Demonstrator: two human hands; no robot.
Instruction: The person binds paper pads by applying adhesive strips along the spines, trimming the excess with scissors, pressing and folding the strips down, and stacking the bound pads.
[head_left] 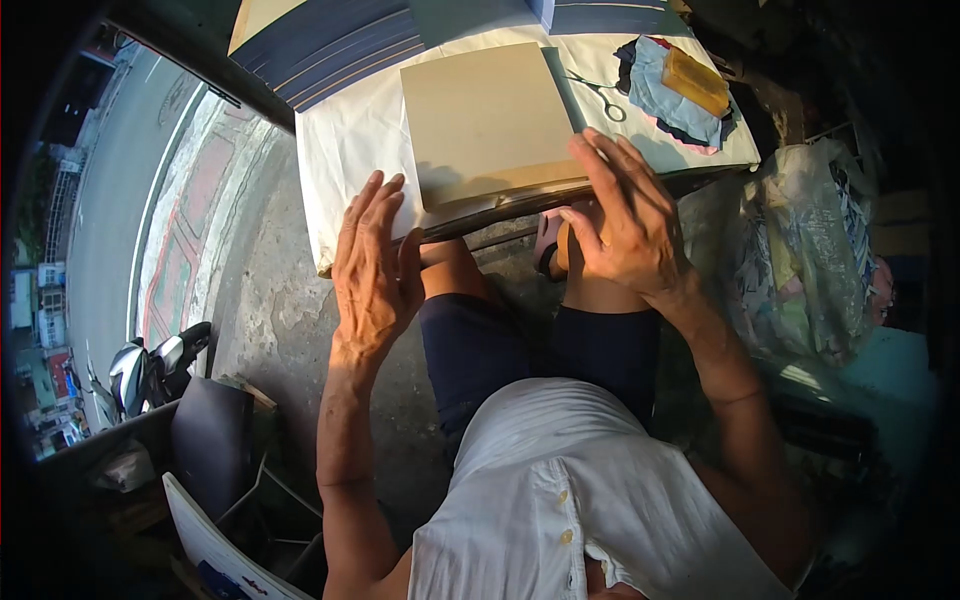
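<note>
A flat tan board lies on a white-covered table, its front edge close to the table's front edge. My left hand is open, with fingers stretched over the table's front edge, left of the board. At the board's front right corner is my right hand, also open, with fingers extended and thumb apart. I cannot tell whether its fingertips touch the board. Neither hand holds anything. Just beyond my right hand lie dark-handled scissors and a pile of folded cloths with a yellowish block on top.
Stacks of dark blue, layered boards or books stand along the table's back. A clear plastic bag with contents sits at the right. To the left are a road and a parked motorcycle. My legs are under the table edge.
</note>
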